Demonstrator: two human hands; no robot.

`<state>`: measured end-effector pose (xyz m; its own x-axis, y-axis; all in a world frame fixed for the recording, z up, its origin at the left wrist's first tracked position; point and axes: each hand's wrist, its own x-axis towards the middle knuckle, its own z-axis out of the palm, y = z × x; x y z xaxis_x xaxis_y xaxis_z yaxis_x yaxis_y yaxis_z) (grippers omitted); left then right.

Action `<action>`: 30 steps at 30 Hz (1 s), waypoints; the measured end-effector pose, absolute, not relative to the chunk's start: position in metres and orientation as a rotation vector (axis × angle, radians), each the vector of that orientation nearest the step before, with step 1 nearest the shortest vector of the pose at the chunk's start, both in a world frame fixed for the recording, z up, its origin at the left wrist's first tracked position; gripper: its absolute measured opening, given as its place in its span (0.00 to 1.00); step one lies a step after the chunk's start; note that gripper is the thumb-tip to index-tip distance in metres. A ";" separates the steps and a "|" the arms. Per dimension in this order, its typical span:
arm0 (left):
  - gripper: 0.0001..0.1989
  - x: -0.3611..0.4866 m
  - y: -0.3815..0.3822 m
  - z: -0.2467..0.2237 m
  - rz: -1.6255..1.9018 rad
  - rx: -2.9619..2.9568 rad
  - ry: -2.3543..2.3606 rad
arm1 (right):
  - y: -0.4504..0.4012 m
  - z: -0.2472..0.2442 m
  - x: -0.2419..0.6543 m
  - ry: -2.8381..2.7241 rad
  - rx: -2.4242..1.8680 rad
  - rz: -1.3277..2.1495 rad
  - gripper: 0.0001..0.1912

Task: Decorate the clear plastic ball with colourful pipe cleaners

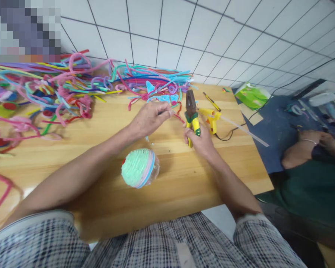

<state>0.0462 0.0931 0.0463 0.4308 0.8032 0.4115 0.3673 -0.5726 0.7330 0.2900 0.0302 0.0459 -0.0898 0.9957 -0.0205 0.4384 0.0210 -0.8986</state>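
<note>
My right hand [199, 139] grips a pair of pliers [193, 115] by yellow and green handles, its dark jaws pointing away from me. To the left, my left hand [153, 117] is closed in a pinch above the table. A red pipe cleaner [179, 111] shows right by its fingertips; whether the fingers hold it I cannot tell. Below the left hand a ball [139, 167] rests on the wood, wrapped in mint green, pink and blue strands, with a clear part bare on its right side.
Piles of colourful pipe cleaners [80, 85] spread along the wall and left side of the wooden table [178, 178]. A yellow glue gun [212, 119] with a cord and a utility knife [212, 101] lie beyond my right hand. Another person's arm [298, 150] is at the right.
</note>
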 end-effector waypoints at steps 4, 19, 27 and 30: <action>0.16 0.033 0.114 0.027 0.939 2.266 1.114 | 0.030 0.048 0.290 -1.542 -1.424 1.156 0.14; 0.18 0.039 0.096 0.070 0.863 1.695 0.541 | 0.017 0.064 0.290 -1.410 -0.917 2.154 0.18; 0.22 0.039 0.093 0.074 0.875 1.631 0.434 | 0.016 0.058 0.292 -1.285 -0.785 2.318 0.16; 0.21 0.039 0.093 0.073 0.865 1.622 0.468 | 0.015 0.057 0.292 -1.266 -0.785 2.334 0.16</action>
<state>0.0388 0.0935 0.0732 0.6449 0.7105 0.2816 -0.1535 -0.2405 0.9584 0.2920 0.0155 0.0569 -0.7762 0.5571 -0.2953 -0.0564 -0.5278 -0.8475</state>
